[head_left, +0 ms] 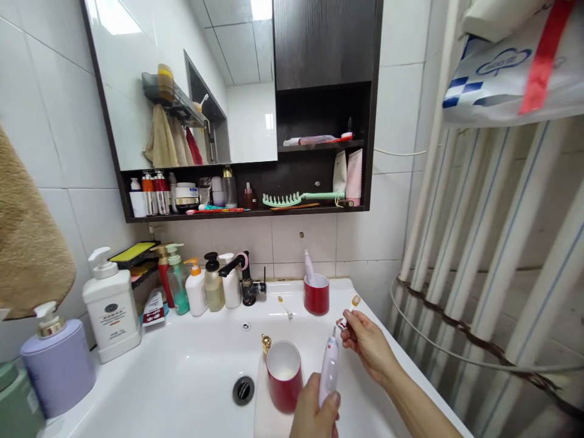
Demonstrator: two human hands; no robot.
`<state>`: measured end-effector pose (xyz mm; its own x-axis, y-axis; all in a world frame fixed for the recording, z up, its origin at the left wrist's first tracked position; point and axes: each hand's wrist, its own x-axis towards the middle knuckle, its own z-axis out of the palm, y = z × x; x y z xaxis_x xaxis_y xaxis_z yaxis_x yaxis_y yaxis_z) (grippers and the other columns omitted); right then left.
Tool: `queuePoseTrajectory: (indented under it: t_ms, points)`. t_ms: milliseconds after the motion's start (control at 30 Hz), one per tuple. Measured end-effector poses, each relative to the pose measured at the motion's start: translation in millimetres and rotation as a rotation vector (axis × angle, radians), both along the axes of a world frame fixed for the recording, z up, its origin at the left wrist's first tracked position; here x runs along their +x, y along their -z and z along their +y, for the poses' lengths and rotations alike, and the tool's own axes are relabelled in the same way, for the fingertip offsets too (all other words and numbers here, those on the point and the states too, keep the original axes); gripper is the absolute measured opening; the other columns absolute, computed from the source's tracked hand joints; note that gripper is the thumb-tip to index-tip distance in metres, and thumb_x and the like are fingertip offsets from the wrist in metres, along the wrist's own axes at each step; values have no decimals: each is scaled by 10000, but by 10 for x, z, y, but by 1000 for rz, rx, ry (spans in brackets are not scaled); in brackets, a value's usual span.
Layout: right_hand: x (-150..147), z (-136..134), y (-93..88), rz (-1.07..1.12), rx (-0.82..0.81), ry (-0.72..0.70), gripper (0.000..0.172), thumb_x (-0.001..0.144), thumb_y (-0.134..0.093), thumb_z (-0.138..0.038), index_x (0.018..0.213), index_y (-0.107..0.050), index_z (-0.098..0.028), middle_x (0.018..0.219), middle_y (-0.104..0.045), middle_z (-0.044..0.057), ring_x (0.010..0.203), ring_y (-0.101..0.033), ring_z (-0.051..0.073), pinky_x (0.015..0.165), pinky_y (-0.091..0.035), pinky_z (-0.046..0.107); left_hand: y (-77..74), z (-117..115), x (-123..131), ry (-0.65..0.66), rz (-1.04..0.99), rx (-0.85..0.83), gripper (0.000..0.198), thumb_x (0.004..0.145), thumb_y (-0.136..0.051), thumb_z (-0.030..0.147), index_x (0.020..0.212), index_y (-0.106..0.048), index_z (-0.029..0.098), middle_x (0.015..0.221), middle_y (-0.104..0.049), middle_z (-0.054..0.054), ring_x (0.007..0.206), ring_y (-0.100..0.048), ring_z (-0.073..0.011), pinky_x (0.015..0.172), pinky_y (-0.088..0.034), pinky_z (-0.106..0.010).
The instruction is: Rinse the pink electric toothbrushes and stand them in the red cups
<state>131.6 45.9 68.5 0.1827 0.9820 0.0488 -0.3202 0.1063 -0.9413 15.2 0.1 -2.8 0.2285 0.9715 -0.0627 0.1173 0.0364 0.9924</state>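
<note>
My left hand is wrapped round the pale pink handle of an electric toothbrush, upright with its bare metal shaft pointing up. Close to that shaft, the fingers of my right hand pinch a small red and white piece, too small to name. Left of the toothbrush, a red cup stands on a pale board in the basin, its inside white. A loose brush head lies on the sink's back ledge. Behind my hands, a second red cup holds another pale pink toothbrush.
A black faucet rises behind the white basin. Several pump bottles line the left ledge. A mirror cabinet with shelves hangs above. White radiator pipes stand at right, and a towel hangs at left.
</note>
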Motion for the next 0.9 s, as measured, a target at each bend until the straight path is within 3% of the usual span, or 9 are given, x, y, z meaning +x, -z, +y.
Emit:
queuePoseTrajectory:
  t_ms: [367, 767, 900]
  points:
    - [49, 32, 99, -154, 25, -23, 218, 596, -480, -364, 546, -412, -163, 435, -452, -64, 339, -380, 36, 356, -317, 178, 33, -12, 29, 61, 75, 1, 151, 664, -370, 302, 717, -391, 161, 519, -376, 57, 372, -339, -35, 370, -276, -163]
    - [13, 13, 109, -294, 20, -88, 240, 599, -462, -371, 500, -400, -161, 398, -411, -66, 379, -366, 48, 407, -310, 186, 132, 40, 35, 133, -158, -74, 334, 598, -410, 468, 726, -366, 163, 471, -374, 75, 343, -327, -23, 358, -234, -163]
    - [-18, 31, 147, -322, 19, -71, 232, 607, -456, -358, 505, -399, -158, 422, -401, -68, 397, -352, 42, 431, -304, 184, 95, 43, 28, 178, -228, -81, 358, 583, -407, 496, 686, -343, 159, 483, -386, 71, 322, -321, -14, 332, -206, -157]
